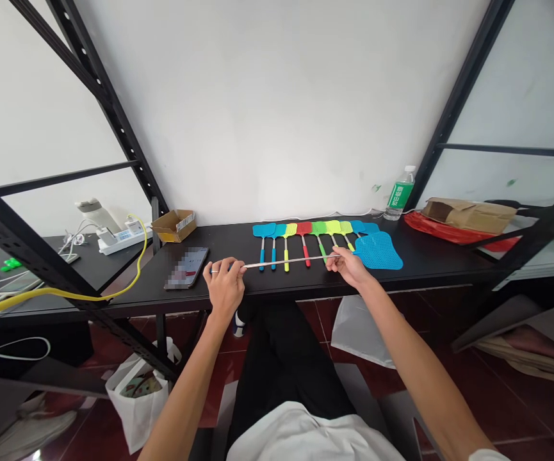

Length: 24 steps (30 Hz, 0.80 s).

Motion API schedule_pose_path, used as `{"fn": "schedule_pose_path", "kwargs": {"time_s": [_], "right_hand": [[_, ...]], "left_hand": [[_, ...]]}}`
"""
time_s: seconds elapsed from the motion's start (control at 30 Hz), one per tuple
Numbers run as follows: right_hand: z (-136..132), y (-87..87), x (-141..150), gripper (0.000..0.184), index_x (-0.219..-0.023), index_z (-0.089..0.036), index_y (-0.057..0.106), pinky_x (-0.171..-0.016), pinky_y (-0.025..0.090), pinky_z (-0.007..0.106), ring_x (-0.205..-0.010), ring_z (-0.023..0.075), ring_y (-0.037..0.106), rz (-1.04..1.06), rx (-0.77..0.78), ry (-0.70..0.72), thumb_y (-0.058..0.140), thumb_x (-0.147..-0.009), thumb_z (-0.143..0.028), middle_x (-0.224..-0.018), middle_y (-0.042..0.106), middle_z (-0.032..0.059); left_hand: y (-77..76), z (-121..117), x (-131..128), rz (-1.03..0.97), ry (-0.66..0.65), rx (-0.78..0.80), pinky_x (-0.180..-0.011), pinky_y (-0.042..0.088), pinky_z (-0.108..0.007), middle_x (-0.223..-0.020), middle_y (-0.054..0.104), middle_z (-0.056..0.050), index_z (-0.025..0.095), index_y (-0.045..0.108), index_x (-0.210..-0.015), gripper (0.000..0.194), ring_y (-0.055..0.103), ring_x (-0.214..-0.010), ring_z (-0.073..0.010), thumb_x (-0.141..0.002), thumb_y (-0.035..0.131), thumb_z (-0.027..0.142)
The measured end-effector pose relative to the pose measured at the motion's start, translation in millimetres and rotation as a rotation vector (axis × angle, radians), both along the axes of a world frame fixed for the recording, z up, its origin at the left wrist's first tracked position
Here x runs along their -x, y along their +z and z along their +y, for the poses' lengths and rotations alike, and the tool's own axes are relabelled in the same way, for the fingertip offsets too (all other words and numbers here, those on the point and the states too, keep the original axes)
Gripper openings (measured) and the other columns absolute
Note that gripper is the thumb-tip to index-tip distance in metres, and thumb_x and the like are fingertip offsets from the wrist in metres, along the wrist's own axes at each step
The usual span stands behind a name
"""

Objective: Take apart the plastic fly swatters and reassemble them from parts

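A blue fly swatter (pixel 379 251) with a long, thin metal shaft is stretched sideways between my two hands, above the front of the black table. My left hand (pixel 226 282) is closed around its handle end. Near the swatter's head, my right hand (pixel 348 266) pinches the shaft. Behind it, several smaller-looking fly swatters lie in a row with heads toward the wall, among them a red one (pixel 304 228), a green one (pixel 319 228) and a blue one (pixel 263 231). Most of my left fingers hide the held handle.
Left of the row lie a phone (pixel 187 269) and an open cardboard box (pixel 174 226). A water bottle (pixel 400 194) stands at the back right, beside a brown paper package (pixel 469 214) on red plastic. A yellow cable (pixel 139 262) crosses the left rack post. A white bag (pixel 137 403) stands below.
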State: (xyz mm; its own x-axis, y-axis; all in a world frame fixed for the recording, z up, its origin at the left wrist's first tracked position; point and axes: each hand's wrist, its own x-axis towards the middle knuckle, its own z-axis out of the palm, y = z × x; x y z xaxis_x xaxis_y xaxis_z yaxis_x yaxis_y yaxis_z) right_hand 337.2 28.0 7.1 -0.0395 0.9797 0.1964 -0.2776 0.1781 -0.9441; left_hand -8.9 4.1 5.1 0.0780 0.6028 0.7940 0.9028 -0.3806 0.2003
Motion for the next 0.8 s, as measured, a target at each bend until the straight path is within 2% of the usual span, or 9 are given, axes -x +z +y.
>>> {"fn": "schedule_pose_path", "kwargs": {"time_s": [0.07, 0.13, 0.17, 0.27, 0.37, 0.43, 0.5, 0.6, 0.8], "right_hand": [[0.0, 1.4, 0.7, 0.036, -0.055, -0.02, 0.065, -0.058, 0.044, 0.031, -0.05, 0.0143, 0.052, 0.051, -0.001, -0.039, 0.069, -0.079, -0.045, -0.053, 0.062, 0.0036], [-0.4, 3.1, 1.3, 0.035, -0.054, -0.021, 0.064, -0.058, 0.044, 0.031, -0.051, 0.0147, 0.052, 0.111, 0.001, -0.054, 0.069, -0.08, -0.044, -0.048, 0.056, 0.0013], [-0.8, 4.0, 1.6, 0.034, -0.054, -0.021, 0.063, -0.058, 0.043, 0.031, -0.051, 0.0149, 0.052, 0.132, 0.005, -0.05, 0.069, -0.08, -0.043, -0.046, 0.053, 0.0005], [-2.1, 5.9, 2.3, 0.035, -0.053, -0.021, 0.062, -0.057, 0.042, 0.031, -0.051, 0.0153, 0.052, 0.137, 0.008, -0.024, 0.068, -0.08, -0.042, -0.044, 0.05, -0.0001], [-2.9, 5.9, 2.5, 0.036, -0.052, -0.021, 0.062, -0.058, 0.042, 0.031, -0.051, 0.0155, 0.052, 0.114, 0.003, -0.013, 0.069, -0.079, -0.043, -0.042, 0.05, 0.0005], [-2.7, 5.1, 2.1, 0.038, -0.05, -0.021, 0.062, -0.059, 0.043, 0.031, -0.051, 0.0158, 0.053, 0.102, 0.003, -0.005, 0.069, -0.079, -0.045, -0.041, 0.049, 0.0005], [-2.2, 4.2, 1.4, 0.04, -0.05, -0.021, 0.062, -0.059, 0.043, 0.031, -0.052, 0.016, 0.054, 0.081, 0.002, 0.008, 0.069, -0.08, -0.047, -0.041, 0.049, 0.0009], [-1.3, 2.8, 1.0, 0.043, -0.05, -0.02, 0.063, -0.058, 0.043, 0.03, -0.051, 0.0151, 0.054, 0.042, -0.003, 0.015, 0.068, -0.081, -0.049, -0.044, 0.053, 0.0021], [0.2, 0.5, 1.4, 0.045, -0.052, -0.019, 0.067, -0.057, 0.042, 0.029, -0.052, 0.0147, 0.055, -0.013, -0.027, 0.016, 0.067, -0.082, -0.054, -0.047, 0.057, 0.0034]], "left_hand": [[2.0, 2.2, 2.5, -0.149, 0.007, -0.029, -0.111, 0.025, -0.055, -0.133, 0.059, -0.013, 0.025, 0.063, -0.118, 0.027, 0.047, -0.128, -0.0333, -0.098, 0.049, 0.037], [3.8, 6.6, 6.7, -0.405, -0.009, -0.038, -0.109, 0.033, -0.052, -0.146, 0.048, -0.018, 0.024, 0.049, -0.137, 0.046, 0.045, -0.133, -0.0337, -0.096, 0.052, 0.044], [4.7, 9.4, 9.0, -0.549, -0.062, -0.007, -0.105, 0.04, -0.05, -0.147, 0.046, -0.019, 0.023, 0.041, -0.144, 0.055, 0.05, -0.13, -0.0326, -0.096, 0.053, 0.047], [6.7, 17.1, 13.8, -0.879, -0.434, 0.258, -0.084, 0.055, -0.04, -0.139, 0.055, -0.019, 0.023, 0.034, -0.147, 0.06, 0.069, -0.103, -0.0256, -0.096, 0.049, 0.051], [7.6, 20.3, 13.6, -1.035, -0.807, 0.529, -0.078, 0.058, -0.036, -0.13, 0.063, -0.017, 0.022, 0.043, -0.142, 0.056, 0.073, -0.092, -0.0237, -0.093, 0.058, 0.046], [7.5, 20.3, 12.4, -1.121, -0.93, 0.61, -0.078, 0.058, -0.035, -0.129, 0.065, -0.017, 0.022, 0.053, -0.134, 0.053, 0.073, -0.093, -0.0244, -0.087, 0.069, 0.041], [7.1, 19.9, 11.5, -1.209, -0.971, 0.631, -0.077, 0.059, -0.034, -0.126, 0.068, -0.016, 0.02, 0.062, -0.12, 0.044, 0.074, -0.093, -0.025, -0.082, 0.075, 0.038], [7.1, 20.3, 9.8, -1.323, -0.944, 0.597, -0.073, 0.059, -0.031, -0.121, 0.07, -0.014, 0.018, 0.067, -0.105, 0.036, 0.074, -0.091, -0.0244, -0.077, 0.08, 0.037], [9.1, 22.0, 2.6, -1.469, -0.739, 0.478, -0.059, 0.057, -0.023, -0.099, 0.074, -0.01, 0.014, 0.071, -0.097, 0.038, 0.073, -0.078, -0.0182, -0.071, 0.084, 0.039]]}}
